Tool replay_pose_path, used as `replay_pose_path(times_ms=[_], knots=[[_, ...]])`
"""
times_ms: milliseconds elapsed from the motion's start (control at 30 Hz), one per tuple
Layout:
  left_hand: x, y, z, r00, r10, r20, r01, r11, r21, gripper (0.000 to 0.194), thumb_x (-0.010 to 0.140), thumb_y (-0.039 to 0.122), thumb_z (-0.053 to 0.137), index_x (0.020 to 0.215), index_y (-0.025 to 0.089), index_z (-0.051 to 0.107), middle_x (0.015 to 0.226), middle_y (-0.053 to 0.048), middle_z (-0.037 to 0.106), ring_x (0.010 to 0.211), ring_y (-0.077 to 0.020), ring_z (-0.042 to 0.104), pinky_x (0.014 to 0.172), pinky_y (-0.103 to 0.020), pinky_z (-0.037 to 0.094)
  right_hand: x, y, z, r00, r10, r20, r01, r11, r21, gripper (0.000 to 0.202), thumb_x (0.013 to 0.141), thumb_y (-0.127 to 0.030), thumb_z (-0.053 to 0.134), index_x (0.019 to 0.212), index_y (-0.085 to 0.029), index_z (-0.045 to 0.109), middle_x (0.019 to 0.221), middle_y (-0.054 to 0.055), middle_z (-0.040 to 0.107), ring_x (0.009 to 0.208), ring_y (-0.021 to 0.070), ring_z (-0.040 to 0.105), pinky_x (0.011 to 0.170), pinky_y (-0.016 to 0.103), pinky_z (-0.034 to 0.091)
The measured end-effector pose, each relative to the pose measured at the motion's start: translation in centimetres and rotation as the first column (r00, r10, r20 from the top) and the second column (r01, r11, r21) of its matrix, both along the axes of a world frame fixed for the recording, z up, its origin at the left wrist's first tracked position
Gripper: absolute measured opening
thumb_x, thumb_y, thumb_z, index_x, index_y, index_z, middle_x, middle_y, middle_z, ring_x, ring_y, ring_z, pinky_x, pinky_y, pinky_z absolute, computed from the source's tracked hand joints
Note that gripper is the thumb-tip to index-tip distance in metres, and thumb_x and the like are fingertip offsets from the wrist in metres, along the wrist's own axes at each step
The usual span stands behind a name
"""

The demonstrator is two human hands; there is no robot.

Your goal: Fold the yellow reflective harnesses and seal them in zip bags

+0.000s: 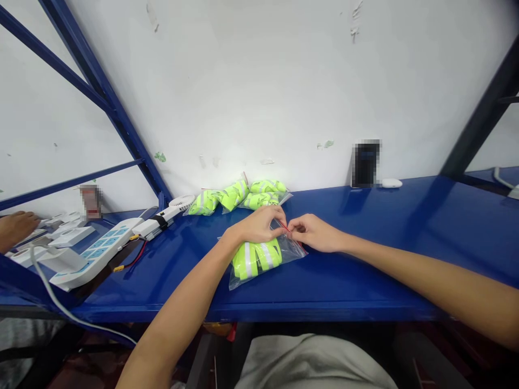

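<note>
A clear zip bag [291, 248] lies near the front of the blue table, with a red line along its closure. Inside it is a folded neon yellow-green strap [256, 259] with silver reflective bands. My left hand [259, 222] pinches the bag's red-lined edge from above, its wrist over the folded strap. Close beside it, my right hand [313, 232] grips the same edge between thumb and fingers. The fingertips of both hands nearly meet at the red closure.
Several filled bags of the same neon material [233, 195] lie against the wall. A white power strip [101, 249], a small white fan [182, 202] and wires are at left. A phone-like dark object [365, 163] and a white case [391, 183] stand behind. Another person's hand [18, 228] shows far left.
</note>
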State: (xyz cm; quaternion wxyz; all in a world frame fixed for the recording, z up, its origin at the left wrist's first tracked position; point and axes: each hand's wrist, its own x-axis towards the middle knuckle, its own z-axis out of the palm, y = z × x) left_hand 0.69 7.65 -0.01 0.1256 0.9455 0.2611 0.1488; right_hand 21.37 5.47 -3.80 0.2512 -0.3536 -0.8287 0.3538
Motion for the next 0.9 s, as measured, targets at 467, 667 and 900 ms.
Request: replay_pose_path(times_ms=[467, 667, 900], knots=[[-0.9, -0.2, 0.8, 0.974, 0.142, 0.176, -0.174, 0.968, 0.182, 0.022, 0.090, 0.035, 0.053, 0.086, 0.018, 0.067, 0.103, -0.008, 0.059, 0.098, -0.0223, 0.055, 0.090, -0.038, 0.044, 0.3, 0.7, 0.6, 0.992, -0.050, -0.117, 0.037, 0.993, -0.110, 0.021, 0.085, -0.031, 0.052, 0.070, -0.018, 0.060, 0.067, 0.001, 0.062, 0.059, 0.0135, 0.057, 0.056, 0.025, 0.044], [-0.3, -1.0, 0.8, 0.995, 0.097, 0.009, -0.094, 0.928, 0.361, 0.021, 0.089, 0.032, 0.053, 0.098, 0.024, 0.070, 0.126, -0.008, 0.057, 0.118, -0.0284, 0.047, 0.102, -0.046, 0.033, 0.4, 0.6, 0.2, 0.996, -0.014, -0.091, 0.013, 1.000, -0.016, 0.025, 0.087, -0.036, 0.051, 0.072, -0.018, 0.058, 0.065, -0.001, 0.057, 0.059, 0.0138, 0.056, 0.059, 0.026, 0.044], [-0.2, -0.8, 0.8, 0.992, 0.096, -0.082, -0.063, 0.938, 0.340, 0.019, 0.088, 0.020, 0.047, 0.084, 0.019, 0.065, 0.088, -0.006, 0.067, 0.096, -0.0239, 0.055, 0.101, -0.046, 0.029, 0.6, 0.8, 0.3, 0.997, -0.047, 0.057, 0.043, 0.997, 0.065, 0.020, 0.084, -0.033, 0.054, 0.074, -0.018, 0.062, 0.068, 0.001, 0.063, 0.059, 0.0137, 0.054, 0.058, 0.026, 0.041]])
